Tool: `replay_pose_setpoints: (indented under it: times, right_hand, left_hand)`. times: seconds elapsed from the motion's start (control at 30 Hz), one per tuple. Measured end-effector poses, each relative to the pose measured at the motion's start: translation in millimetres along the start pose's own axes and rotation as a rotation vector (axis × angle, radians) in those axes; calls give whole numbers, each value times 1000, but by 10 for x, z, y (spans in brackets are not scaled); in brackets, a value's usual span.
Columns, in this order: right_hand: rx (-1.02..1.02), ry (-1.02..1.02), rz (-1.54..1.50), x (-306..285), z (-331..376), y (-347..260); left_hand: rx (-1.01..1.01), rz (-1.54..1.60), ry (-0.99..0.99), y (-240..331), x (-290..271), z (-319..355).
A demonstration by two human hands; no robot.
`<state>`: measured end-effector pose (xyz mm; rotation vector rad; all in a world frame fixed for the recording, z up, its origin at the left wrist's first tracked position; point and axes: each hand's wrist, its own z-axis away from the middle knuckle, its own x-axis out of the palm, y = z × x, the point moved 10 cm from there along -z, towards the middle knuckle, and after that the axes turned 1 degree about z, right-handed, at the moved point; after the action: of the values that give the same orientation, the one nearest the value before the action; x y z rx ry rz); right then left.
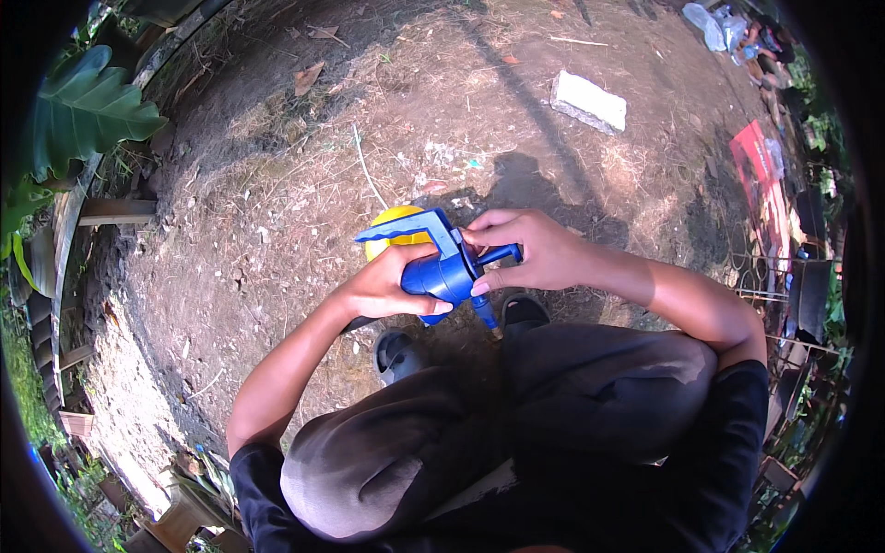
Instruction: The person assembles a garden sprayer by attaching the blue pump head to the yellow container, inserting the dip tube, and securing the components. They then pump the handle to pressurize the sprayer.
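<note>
Above the ground in front of my knees is a blue plastic device (431, 275) that looks like a pump sprayer head, with a long lever (403, 224) on top. Behind it shows a rounded yellow part (394, 217); whether the two are joined I cannot tell. My left hand (376, 288) is wrapped round the blue body, its thumb lying across the front. From the other side my right hand (546, 247) grips the device's right end, fingers on top and thumb below a short blue stem (499, 255). A blue nozzle-like piece (485, 313) points downward between my feet.
Bare soil with dry stalks surrounds my dark shoes (398, 354). A white block (588, 102) lies ahead to the right. Farther right is a red sheet (758, 166), and another person (768, 48) is at the far right. A large leaf (92, 115) hangs at left.
</note>
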<state>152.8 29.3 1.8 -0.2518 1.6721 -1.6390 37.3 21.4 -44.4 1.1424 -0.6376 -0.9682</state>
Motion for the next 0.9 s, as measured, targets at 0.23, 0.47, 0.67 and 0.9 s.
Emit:
replay_pose_setpoints:
  times: [0.23,0.47,0.67,0.9]
  right_hand:
    - [190,146,-221,-103,-1,47]
    - [139,251,-322,-181,-17,-73]
    - [366,141,-372,-198,-50,114]
    - [120,136,-280,-165,-80,-2]
  left_hand:
    - [13,-19,84,172,-180,47]
    - [-2,-57,93,231,-236,34]
    - [20,-151,177,324,-324,55]
    - [18,-162,168,250,-320,50]
